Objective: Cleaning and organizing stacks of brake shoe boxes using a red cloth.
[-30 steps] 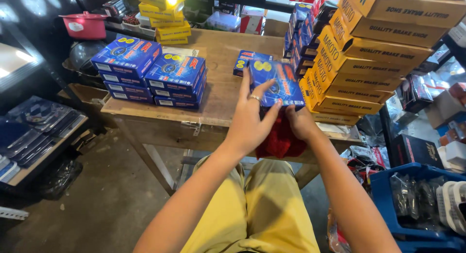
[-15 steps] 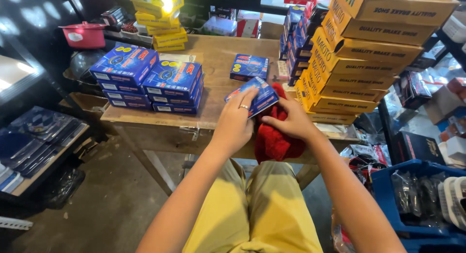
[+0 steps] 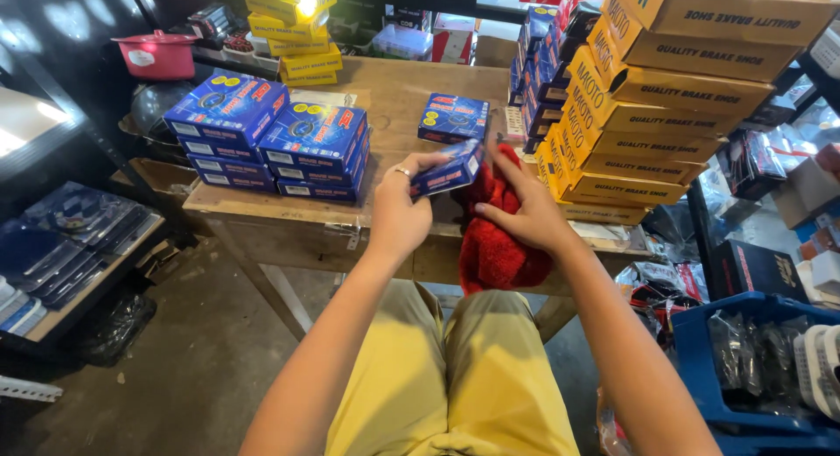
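At the far left a pink pot sat on a dark shelf, and below it flat blue packs lay on a lower shelf, well apart from the work. On the wooden table two stacks of blue boxes stood side by side with their edges squared, apparently so that they stayed tidy and left bare table nearer the middle. Behind them yellow boxes were piled near the back edge. The left hand, a ring on one finger, was closed around a small blue box, which it held tilted just above the table's front edge, probably so that one face was turned toward the cloth. Another single blue box lay flat on the table a little beyond it. The right hand pressed with curled fingers on a red cloth that lay against the held box and hung over the table edge toward the person's lap, as one would hold a rag to wipe with. To the right a tall, leaning stack of tan cartons filled that end of the table, and a blue crate sat on the floor.
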